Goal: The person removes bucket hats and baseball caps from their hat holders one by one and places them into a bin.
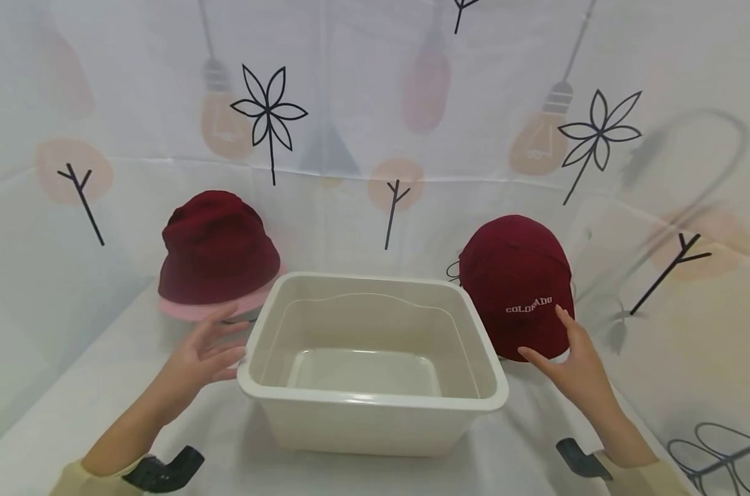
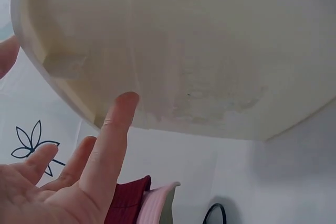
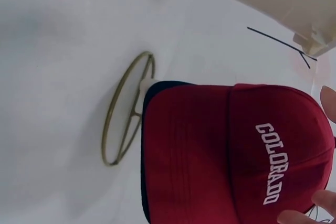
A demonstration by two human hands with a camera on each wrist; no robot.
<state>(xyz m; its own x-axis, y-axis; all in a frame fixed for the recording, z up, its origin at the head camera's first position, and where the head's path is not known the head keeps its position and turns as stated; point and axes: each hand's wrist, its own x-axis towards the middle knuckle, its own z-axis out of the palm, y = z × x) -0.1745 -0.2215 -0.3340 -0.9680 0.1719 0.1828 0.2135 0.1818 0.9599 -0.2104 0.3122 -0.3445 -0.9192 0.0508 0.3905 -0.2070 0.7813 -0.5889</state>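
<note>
A cream plastic tub [image 1: 375, 403] stands empty in the middle of the table. Left of it sits a dark red bucket hat [image 1: 216, 248] with a pink brim. Right of it a dark red cap [image 1: 514, 282] lettered COLORADO rests on a wire stand. My left hand [image 1: 216, 348] is open with fingers spread beside the tub's left rim, just in front of the hat's brim. In the left wrist view its fingers [image 2: 113, 140] stretch toward the tub's outer wall [image 2: 210, 51]. My right hand [image 1: 558, 344] lies with straight fingers against the cap [image 3: 226, 150] near the lettering.
White cloth printed with bulbs and flowers covers the table and the walls behind. A wire ring stand [image 3: 126, 108] pokes out from under the cap. Black wrist mounts [image 1: 164, 468] show at the bottom edge.
</note>
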